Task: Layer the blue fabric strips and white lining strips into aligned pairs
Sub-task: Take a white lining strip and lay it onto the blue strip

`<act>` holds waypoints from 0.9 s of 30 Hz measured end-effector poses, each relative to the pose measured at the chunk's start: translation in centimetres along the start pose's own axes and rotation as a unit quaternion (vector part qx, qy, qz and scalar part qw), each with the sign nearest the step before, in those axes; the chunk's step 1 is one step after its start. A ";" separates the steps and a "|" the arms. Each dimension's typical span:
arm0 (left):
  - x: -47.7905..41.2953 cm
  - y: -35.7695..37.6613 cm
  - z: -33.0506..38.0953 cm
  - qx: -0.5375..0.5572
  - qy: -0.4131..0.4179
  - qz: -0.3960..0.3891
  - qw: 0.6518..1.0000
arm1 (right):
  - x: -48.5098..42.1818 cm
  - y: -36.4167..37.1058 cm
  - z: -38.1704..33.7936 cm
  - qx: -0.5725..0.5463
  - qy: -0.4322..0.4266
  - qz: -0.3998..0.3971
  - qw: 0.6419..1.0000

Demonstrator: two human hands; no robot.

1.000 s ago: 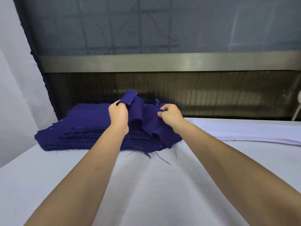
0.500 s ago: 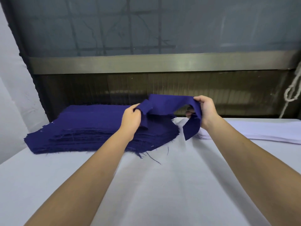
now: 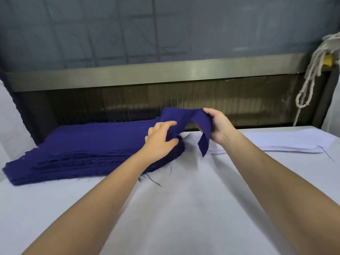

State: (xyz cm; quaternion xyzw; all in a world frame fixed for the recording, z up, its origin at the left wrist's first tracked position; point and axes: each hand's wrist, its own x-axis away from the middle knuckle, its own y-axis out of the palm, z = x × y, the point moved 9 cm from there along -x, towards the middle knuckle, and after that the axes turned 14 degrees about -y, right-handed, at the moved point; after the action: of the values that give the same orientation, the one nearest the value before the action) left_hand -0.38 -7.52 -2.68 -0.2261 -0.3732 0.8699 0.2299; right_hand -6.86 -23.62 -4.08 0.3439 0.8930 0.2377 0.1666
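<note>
Your left hand (image 3: 160, 140) sits over the right end of the stack of blue fabric strips (image 3: 88, 144), its fingers (image 3: 166, 125) curled around one end of a single blue strip (image 3: 185, 118) and pinching it just above the pile. Your right hand (image 3: 219, 127) is raised beside it and grips the same strip further along, thumb on top, so the cloth arches between your two hands and its free end hangs down, its tip just above the bench (image 3: 184, 208). The blue stack lies on the left part of the white-covered bench, with frayed threads (image 3: 154, 181) trailing from its near edge. The flat pile of white lining strips (image 3: 287, 142) lies to the right, behind your right forearm. A pale rope (image 3: 312, 70) hangs at the far right.
</note>
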 end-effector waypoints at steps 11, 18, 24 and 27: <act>4.0 -0.9 7.3 -0.124 0.235 0.184 0.946 | 0.8 1.6 1.0 0.047 0.020 0.023 0.998; 1.9 -2.7 4.2 0.151 0.074 0.125 0.978 | 1.2 1.2 2.5 -0.036 0.045 0.019 0.998; 2.2 -4.7 3.9 0.349 0.019 0.063 0.935 | 1.4 4.6 2.3 0.152 -0.041 -0.138 0.978; 2.1 -5.7 3.8 0.375 0.006 0.058 0.925 | 1.4 7.2 0.7 0.239 -0.092 -0.179 0.950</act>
State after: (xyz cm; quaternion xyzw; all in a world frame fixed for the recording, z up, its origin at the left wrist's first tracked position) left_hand -2.87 -4.90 3.54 -0.1500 -0.0049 0.9568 0.2490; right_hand -3.61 -17.73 -0.96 0.2284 0.9514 -0.0494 0.2005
